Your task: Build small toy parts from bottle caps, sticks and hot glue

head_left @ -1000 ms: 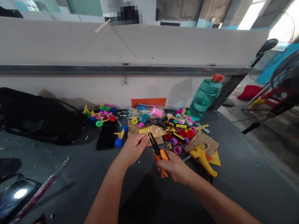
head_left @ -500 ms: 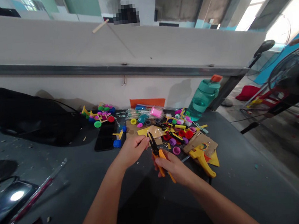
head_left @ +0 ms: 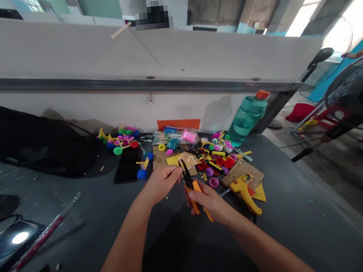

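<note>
Phone (head_left: 127, 167) and bottle (head_left: 243, 123) on grey table (head_left: 292, 215)

You can sweep low across the grey table (head_left: 292, 223) right of your right forearm, or pass between your forearms on the near side. Pliers (head_left: 188, 178) block the gap between your left hand (head_left: 163, 182) and right hand (head_left: 205, 198). Right of them: yellow glue gun (head_left: 246, 194). Far side: loose colored caps, then the white partition (head_left: 108, 104); bottle (head_left: 246, 119) walls off far right. Far left: blue-wheeled piece (head_left: 142, 174), black bag (head_left: 41, 145).
</note>
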Available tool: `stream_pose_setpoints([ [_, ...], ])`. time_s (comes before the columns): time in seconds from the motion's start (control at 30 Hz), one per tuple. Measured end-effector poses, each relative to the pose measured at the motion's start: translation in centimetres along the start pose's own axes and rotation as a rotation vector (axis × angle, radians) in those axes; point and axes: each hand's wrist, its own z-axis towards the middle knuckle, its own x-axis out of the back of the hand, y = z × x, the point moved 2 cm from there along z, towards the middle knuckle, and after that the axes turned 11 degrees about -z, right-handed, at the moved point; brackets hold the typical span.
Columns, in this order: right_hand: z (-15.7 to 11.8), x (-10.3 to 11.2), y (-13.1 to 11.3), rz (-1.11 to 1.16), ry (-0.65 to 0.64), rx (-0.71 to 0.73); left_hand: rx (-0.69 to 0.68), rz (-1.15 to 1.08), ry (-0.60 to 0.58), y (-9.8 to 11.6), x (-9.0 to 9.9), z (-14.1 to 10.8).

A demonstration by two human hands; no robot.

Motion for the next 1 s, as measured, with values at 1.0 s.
stream_pose_setpoints([
  [1.0, 0.21, 0.09, 0.63, 0.002, 0.009, -0.028, 0.008, 0.019, -0.023, -0.1, -0.16, -0.07],
])
